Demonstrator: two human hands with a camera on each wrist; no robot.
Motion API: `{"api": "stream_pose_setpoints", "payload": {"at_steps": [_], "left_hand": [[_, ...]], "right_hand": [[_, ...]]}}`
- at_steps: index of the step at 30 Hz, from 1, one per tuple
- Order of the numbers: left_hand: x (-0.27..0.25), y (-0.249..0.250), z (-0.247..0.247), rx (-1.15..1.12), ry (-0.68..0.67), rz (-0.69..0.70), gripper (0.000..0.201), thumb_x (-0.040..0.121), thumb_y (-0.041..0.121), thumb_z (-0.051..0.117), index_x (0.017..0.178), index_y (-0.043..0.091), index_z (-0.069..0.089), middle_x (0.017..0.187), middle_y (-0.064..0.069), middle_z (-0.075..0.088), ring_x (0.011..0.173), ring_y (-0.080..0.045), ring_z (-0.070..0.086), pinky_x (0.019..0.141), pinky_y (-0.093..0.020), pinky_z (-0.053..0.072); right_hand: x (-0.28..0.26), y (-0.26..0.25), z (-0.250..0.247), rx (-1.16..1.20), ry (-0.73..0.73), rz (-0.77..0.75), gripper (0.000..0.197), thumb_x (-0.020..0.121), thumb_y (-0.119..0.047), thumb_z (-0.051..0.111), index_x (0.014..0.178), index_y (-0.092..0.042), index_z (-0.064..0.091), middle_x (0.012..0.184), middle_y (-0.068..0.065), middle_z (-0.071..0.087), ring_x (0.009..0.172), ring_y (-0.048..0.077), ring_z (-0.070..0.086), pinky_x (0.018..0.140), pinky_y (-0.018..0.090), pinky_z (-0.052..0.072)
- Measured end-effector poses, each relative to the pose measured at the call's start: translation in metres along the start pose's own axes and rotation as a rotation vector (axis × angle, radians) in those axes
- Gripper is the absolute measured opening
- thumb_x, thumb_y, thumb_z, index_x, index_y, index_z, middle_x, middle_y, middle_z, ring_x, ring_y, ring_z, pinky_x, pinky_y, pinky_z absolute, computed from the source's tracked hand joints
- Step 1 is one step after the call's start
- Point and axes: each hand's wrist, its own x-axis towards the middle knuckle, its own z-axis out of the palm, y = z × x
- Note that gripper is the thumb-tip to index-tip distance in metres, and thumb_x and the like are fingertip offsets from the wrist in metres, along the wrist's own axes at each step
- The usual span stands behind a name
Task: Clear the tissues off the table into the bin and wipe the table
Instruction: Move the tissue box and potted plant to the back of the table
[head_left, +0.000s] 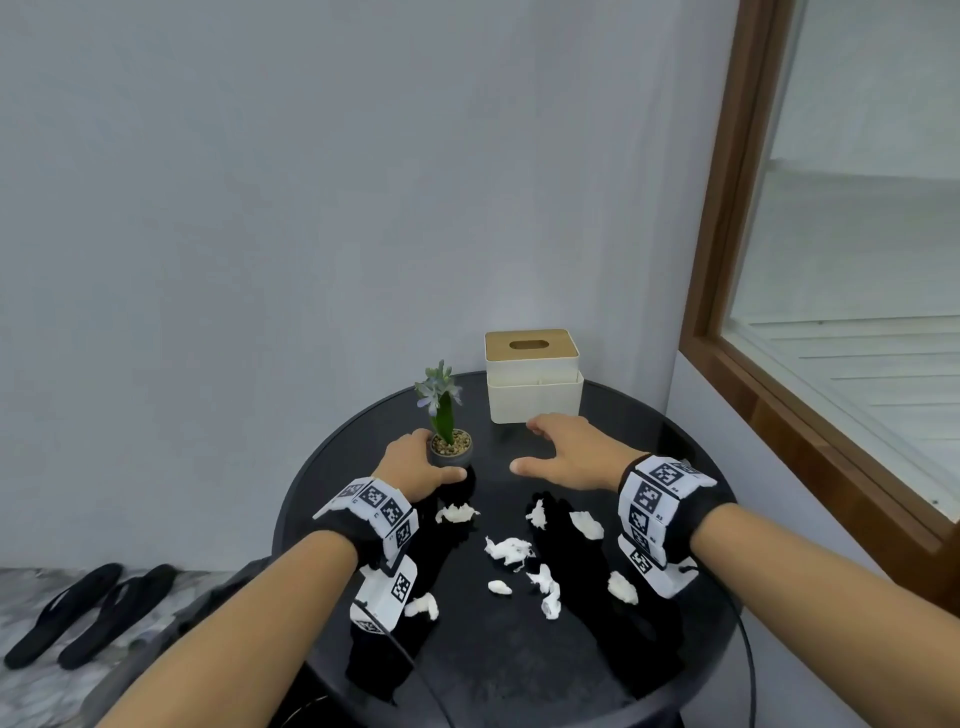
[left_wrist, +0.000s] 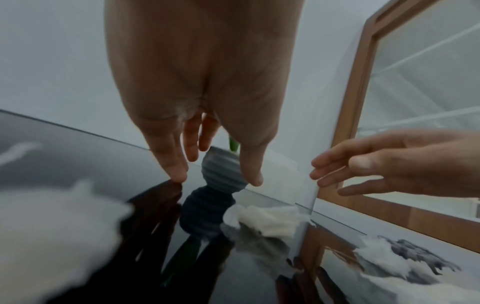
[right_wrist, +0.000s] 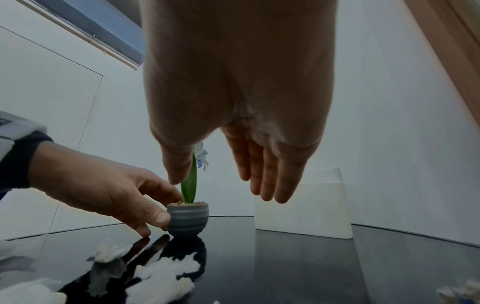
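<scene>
Tissues (head_left: 508, 550) lie scattered toward the worktop's (head_left: 649, 431) near edge; left hand (head_left: 415, 467) grips the plant pot (head_left: 451, 450), right hand (head_left: 566, 457) hovers open, empty; hasty movement may tip the pot.

Right hand (right_wrist: 233, 102) hung spread over glossy black table (right_wrist: 311, 267); left hand (right_wrist: 103, 189) gripped small ribbed plant pot (right_wrist: 188, 220); tissue box (right_wrist: 303, 209) behind; tissues (right_wrist: 166, 275) scattered in front.

Table (head_left: 649, 649) glossy black, mirror-smooth; tissues (head_left: 509, 550) crumpled white paper; pot (right_wrist: 188, 221) ribbed matt grey; box lid (head_left: 531, 344) wood.
</scene>
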Motion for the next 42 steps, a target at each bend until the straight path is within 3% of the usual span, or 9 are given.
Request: {"api": "stream_pose_setpoints", "payload": {"at_steps": [6, 13, 19, 23, 27, 34, 42], "left_hand": [[0.011, -0.001, 0.003, -0.014, 0.001, 0.03, 0.064, 0.076, 0.046, 0.076, 0.129, 0.017, 0.054, 0.122, -0.001, 0.063, 0.115, -0.019, 0.057, 0.091, -0.024, 0.04], [0.031, -0.003, -0.002, -0.056, 0.031, 0.01, 0.061, 0.07, 0.049, 0.079, 0.121, 0.021, 0.061, 0.114, 0.001, 0.065, 0.108, -0.017, 0.058, 0.088, -0.023, 0.041], [0.066, 0.005, -0.009, -0.086, 0.068, 0.023, 0.059, 0.066, 0.046, 0.081, 0.118, 0.022, 0.064, 0.11, 0.002, 0.066, 0.095, -0.011, 0.055, 0.083, -0.021, 0.04], [0.096, 0.01, -0.011, -0.089, 0.072, 0.031, 0.059, 0.066, 0.044, 0.083, 0.118, 0.022, 0.064, 0.106, 0.004, 0.065, 0.092, -0.011, 0.055, 0.081, -0.02, 0.038], [0.121, 0.013, -0.008, -0.068, 0.08, 0.028, 0.053, 0.066, 0.041, 0.083, 0.113, 0.022, 0.066, 0.097, 0.007, 0.062, 0.09, -0.01, 0.053, 0.078, -0.019, 0.037], [0.151, 0.015, 0.001, -0.047, 0.048, -0.016, 0.055, 0.065, 0.041, 0.084, 0.113, 0.021, 0.065, 0.108, 0.0, 0.067, 0.1, -0.017, 0.06, 0.081, -0.022, 0.043], [0.168, 0.014, 0.001, -0.046, 0.048, -0.055, 0.052, 0.069, 0.041, 0.082, 0.113, 0.018, 0.065, 0.108, -0.003, 0.068, 0.104, -0.021, 0.062, 0.084, -0.026, 0.047]], "right_hand": [[0.01, 0.005, 0.0, -0.03, 0.014, -0.008, 0.072, 0.084, -0.056, 0.06, 0.139, -0.014, 0.042, 0.14, 0.005, 0.05, 0.127, 0.022, 0.048, 0.105, 0.035, 0.041], [0.037, 0.004, -0.009, -0.08, 0.053, -0.014, 0.084, 0.085, -0.06, 0.054, 0.149, -0.013, 0.026, 0.153, 0.004, 0.034, 0.14, 0.022, 0.033, 0.113, 0.04, 0.031], [0.076, 0.007, -0.022, -0.195, 0.104, -0.003, 0.084, 0.085, -0.058, 0.054, 0.149, -0.013, 0.025, 0.155, 0.005, 0.03, 0.141, 0.023, 0.03, 0.112, 0.044, 0.032], [0.101, 0.012, -0.029, -0.282, 0.131, -0.003, 0.083, 0.086, -0.057, 0.053, 0.149, -0.011, 0.024, 0.157, 0.007, 0.024, 0.142, 0.024, 0.029, 0.112, 0.042, 0.033], [0.123, 0.021, -0.031, -0.313, 0.133, 0.0, 0.086, 0.086, -0.059, 0.051, 0.151, -0.012, 0.019, 0.16, 0.005, 0.019, 0.145, 0.023, 0.023, 0.117, 0.039, 0.025], [0.149, 0.039, -0.023, -0.371, 0.133, -0.031, 0.088, 0.085, -0.064, 0.046, 0.152, -0.014, 0.017, 0.161, 0.004, 0.016, 0.147, 0.02, 0.019, 0.119, 0.043, 0.018], [0.152, 0.051, -0.016, -0.417, 0.145, -0.077, 0.086, 0.087, -0.062, 0.047, 0.152, -0.015, 0.016, 0.161, 0.004, 0.013, 0.148, 0.02, 0.013, 0.12, 0.042, 0.013]]}}
